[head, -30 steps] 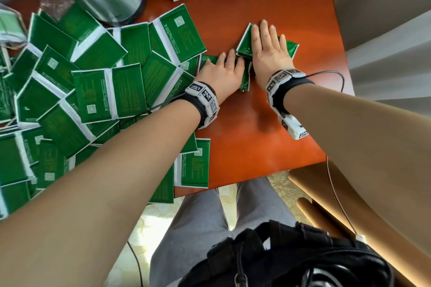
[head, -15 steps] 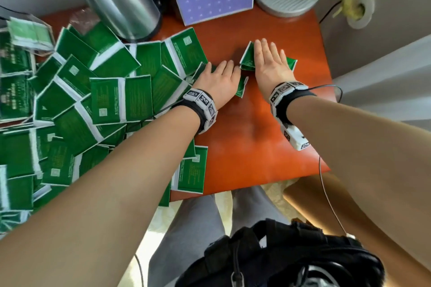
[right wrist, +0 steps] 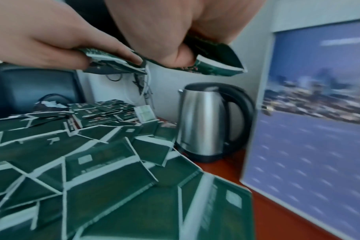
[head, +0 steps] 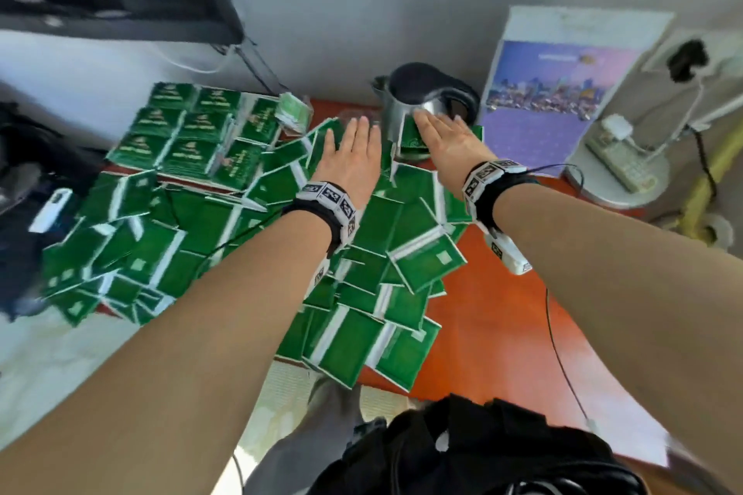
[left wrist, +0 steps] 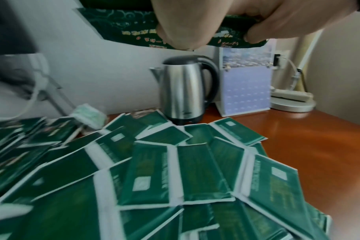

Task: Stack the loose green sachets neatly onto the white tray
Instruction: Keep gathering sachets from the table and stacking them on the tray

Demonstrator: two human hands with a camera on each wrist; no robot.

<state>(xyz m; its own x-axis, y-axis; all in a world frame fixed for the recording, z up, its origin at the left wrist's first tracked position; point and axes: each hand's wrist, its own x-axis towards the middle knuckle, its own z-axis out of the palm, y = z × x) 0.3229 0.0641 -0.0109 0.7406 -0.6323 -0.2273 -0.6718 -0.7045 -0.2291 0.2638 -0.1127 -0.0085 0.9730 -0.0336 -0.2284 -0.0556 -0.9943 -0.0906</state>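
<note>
Gripping a small bundle of flat green foil sachets (right wrist: 214, 65) between them, both hands are raised above the table. In the right wrist view the right hand (right wrist: 185, 32) has its fingers curled down over one side of the bundle, and the left hand (right wrist: 51, 40) pinches the other side with thumb and fingertips. The left wrist view shows the same bundle (left wrist: 121, 27) clamped from above. From the head view the hands look flatter, left hand (head: 349, 161) and right hand (head: 450, 145), with the bundle's edge (head: 410, 137) peeking out between them in front of the brushed-steel electric kettle (head: 418, 108).

Below the hands lies a wide, overlapping heap of loose green sachets with white edge strips (head: 249, 253), covering much of the orange-red wooden tabletop (head: 502, 313) and hanging over its near edge. Further back on the left, rows of sachets lie in tidy, squared-off stacks (head: 197, 133); the picture is blurred there, so the white tray itself cannot be made out, though these stacks probably sit on it.

As a judgement, the task is well begun but far from finished: several neat rows exist, one bundle is in hand and seems bound for them, and the greater part of the sachets remains scattered.
</note>
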